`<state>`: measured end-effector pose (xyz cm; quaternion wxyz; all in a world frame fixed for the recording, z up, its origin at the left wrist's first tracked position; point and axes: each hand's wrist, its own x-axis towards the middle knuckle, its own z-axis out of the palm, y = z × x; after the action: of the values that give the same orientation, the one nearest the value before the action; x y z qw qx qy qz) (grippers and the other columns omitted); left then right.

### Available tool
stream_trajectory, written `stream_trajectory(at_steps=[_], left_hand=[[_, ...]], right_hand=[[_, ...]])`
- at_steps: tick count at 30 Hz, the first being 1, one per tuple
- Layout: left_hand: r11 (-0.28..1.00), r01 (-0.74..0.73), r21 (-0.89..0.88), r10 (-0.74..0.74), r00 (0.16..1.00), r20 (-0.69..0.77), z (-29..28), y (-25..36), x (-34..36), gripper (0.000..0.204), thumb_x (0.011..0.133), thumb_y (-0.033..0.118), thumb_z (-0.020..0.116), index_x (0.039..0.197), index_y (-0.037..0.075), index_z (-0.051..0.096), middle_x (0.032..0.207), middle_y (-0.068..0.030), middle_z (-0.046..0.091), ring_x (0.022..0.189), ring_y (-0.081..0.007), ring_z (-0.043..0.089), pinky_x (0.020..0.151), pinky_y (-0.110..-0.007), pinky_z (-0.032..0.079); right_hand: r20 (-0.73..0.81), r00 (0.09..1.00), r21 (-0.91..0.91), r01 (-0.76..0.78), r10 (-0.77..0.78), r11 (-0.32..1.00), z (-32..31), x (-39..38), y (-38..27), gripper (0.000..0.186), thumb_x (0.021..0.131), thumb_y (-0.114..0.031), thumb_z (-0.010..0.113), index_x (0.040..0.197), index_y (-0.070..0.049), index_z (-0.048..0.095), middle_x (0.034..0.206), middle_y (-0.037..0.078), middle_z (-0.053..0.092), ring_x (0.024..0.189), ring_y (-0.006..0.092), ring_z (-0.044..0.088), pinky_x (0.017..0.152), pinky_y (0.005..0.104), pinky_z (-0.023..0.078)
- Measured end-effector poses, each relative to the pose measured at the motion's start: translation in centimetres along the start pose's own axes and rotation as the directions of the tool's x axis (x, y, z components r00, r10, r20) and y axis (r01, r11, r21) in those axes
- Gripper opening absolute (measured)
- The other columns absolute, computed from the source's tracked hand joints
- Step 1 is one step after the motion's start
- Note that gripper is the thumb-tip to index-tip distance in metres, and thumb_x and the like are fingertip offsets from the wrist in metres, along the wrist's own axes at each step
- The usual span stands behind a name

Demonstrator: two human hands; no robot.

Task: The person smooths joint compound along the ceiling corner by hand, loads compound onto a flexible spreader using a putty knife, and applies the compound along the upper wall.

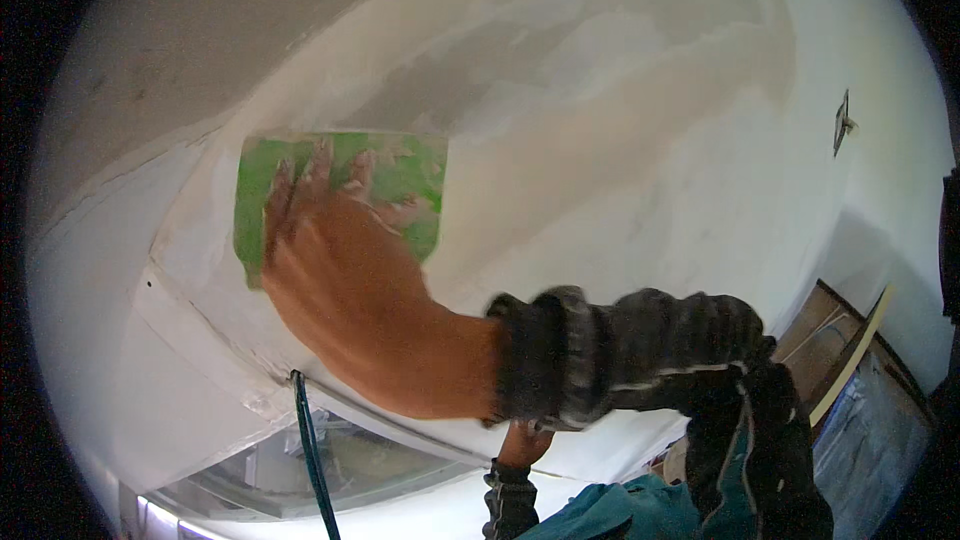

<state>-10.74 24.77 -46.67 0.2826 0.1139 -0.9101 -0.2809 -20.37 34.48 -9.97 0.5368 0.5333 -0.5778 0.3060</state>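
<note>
My right hand (345,275) grips a green putty spreader (345,147), a flat, roughly square blade smeared with pale filler. Its fingers lie spread across the front face, and filler coats the fingertips; the thumb is out of sight. The spreader is up against the white plastered surface (600,180), though whether its whole edge touches cannot be told. Beige and grey patches of filler streak that surface to the right and above. Lower down, my left hand (523,443) shows only in part below the right forearm; its fingers are hidden.
A dark green cable (312,455) hangs from a hole beside a glazed window (340,465) at lower left. On the right, a small fitting (842,124) sticks out of the wall. Brown boards (825,330) and a yellowish strip (855,350) lean at lower right.
</note>
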Motion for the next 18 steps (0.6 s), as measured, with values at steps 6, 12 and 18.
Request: stream_trajectory(at_steps=[6,12,18], left_hand=[[0.947,0.283,-0.152,-0.244,0.941,0.233,-2.5,2.5,1.0,0.015,0.096,0.011,0.054,0.095,0.0,0.065,0.088,-0.0108,0.065,0.071,-0.0147,0.055,0.064,-0.03,0.046],[0.963,0.165,-0.212,-0.132,0.978,0.162,-2.3,1.7,1.1,0.016,0.096,0.011,0.055,0.093,0.001,0.066,0.086,-0.0091,0.064,0.069,-0.0157,0.053,0.064,-0.03,0.046],[0.952,0.195,-0.235,-0.159,0.974,0.162,-2.7,1.8,1.0,0.017,0.097,0.012,0.055,0.094,0.0,0.066,0.087,-0.0084,0.065,0.071,-0.0152,0.053,0.065,-0.029,0.046]], right_hand=[[-0.125,0.992,-0.09,0.007,-0.018,0.996,0.4,-3.2,5.7,0.055,0.089,-0.024,0.051,0.136,0.005,0.046,0.135,0.03,0.05,0.115,0.0473,0.055,0.086,0.0685,0.047],[-0.139,0.965,-0.395,0.152,-0.223,0.906,2.3,-3.0,14.6,0.056,0.089,-0.029,0.052,0.14,-0.009,0.044,0.139,0.019,0.048,0.123,0.0409,0.051,0.09,0.0625,0.048],[-0.137,0.969,-0.497,0.111,-0.205,0.861,3.2,-2.9,17.2,0.066,0.087,-0.02,0.06,0.148,-0.016,0.037,0.148,0.011,0.041,0.132,0.0311,0.046,0.101,0.0481,0.048]])
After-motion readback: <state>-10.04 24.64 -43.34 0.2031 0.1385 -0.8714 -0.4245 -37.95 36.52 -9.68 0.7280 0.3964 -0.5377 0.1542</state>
